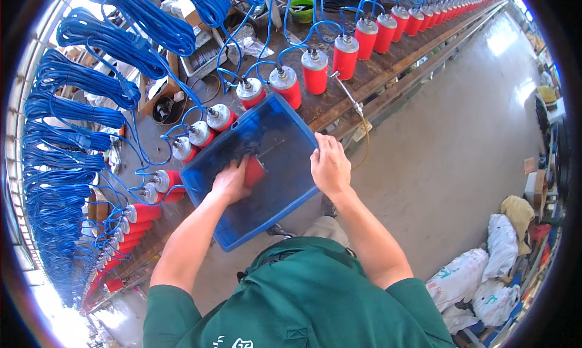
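A deep blue plastic crate (274,198) sits tilted in front of me, its far side against the bench edge. My left hand (230,183) reaches inside it, fingers around a red cylinder (254,171); my fingertips are partly hidden and the cylinder is slightly blurred. At the crate's right rim, my right hand (331,164) grips the edge with its fingers bent over it. Just beyond the crate, red cylinders with silver metal tops, such as this one (314,71), stand in a row on the bench, blue cables rising from their tops.
Coiled blue cables (115,42) hang along the left and far side. A thin metal fitting with a hose (357,107) juts past the wooden bench edge (388,90). Grey floor (424,184) lies to the right, with white sacks (464,275) at lower right.
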Motion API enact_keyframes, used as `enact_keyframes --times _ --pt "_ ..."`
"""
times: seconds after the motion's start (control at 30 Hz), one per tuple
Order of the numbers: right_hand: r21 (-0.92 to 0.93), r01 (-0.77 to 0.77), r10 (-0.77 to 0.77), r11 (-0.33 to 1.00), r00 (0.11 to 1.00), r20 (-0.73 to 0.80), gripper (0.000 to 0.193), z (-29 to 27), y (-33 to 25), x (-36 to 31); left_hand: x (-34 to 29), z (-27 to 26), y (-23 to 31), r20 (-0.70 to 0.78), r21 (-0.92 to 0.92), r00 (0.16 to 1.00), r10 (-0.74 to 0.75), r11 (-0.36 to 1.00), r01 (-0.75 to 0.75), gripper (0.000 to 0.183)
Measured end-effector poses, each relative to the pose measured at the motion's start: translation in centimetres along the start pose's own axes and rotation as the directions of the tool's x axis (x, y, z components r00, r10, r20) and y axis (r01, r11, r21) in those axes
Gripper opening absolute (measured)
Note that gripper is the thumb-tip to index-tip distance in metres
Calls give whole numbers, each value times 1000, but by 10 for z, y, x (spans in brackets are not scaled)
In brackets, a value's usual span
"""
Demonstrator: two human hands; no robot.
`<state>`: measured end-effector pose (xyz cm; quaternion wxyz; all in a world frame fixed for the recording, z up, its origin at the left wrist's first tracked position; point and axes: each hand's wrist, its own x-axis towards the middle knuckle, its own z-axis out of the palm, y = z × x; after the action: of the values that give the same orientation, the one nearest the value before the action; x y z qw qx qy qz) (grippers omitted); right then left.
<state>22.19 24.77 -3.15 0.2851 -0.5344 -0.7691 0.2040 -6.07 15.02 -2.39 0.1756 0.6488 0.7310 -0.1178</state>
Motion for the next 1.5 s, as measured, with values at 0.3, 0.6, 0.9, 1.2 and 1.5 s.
enact_keyframes --times 0.3,0.6,0.9,1.2,1.5 --pt "25 -6 6 1000 1000 10 42 0 2 1 -43 -109 23 215 233 973 81 964 -131 104" --pt "141 -46 42 989 999 32 47 -6 -3 3 -88 -148 18 281 304 958 67 940 -155 103" --pt "352 220 -316 910 917 244 28 -9 -79 11 -151 -123 -17 -7 157 995 98 983 -96 104" --pt "377 -519 -336 767 176 925 39 59 -112 42 -192 -42 -56 -354 67 925 136 991 -120 101" --pt "374 755 -837 538 426 343 32 49 -120 4 -205 -22 -73 -442 -87 894 76 988 -127 102"
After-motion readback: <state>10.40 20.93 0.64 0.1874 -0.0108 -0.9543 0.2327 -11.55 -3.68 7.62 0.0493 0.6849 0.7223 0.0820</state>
